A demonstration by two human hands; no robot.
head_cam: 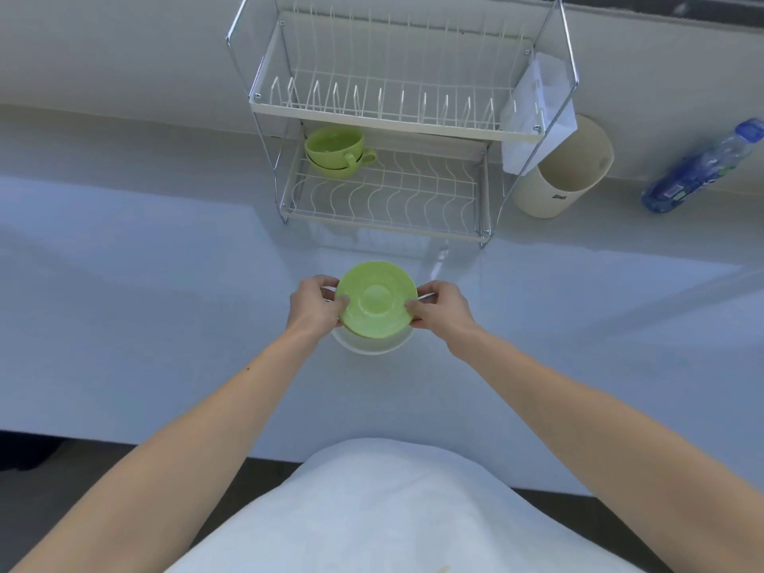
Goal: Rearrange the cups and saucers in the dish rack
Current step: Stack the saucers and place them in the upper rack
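Note:
I hold a green saucer point(376, 299) with both hands in front of the dish rack point(397, 117). My left hand point(314, 303) grips its left rim and my right hand point(442, 310) grips its right rim. The saucer is tilted toward me, above a white saucer point(372, 345) that lies on the counter beneath it. Two stacked green cups point(337, 150) sit at the back left of the rack's lower shelf. The rack's upper shelf of plate slots holds no dishes.
A white counter point(165, 283) carries the rack. A beige cylindrical holder point(566, 175) stands to the rack's right, with white plastic wrapping point(537, 105) hanging on the rack's right end. A blue water bottle point(703, 167) lies at the far right.

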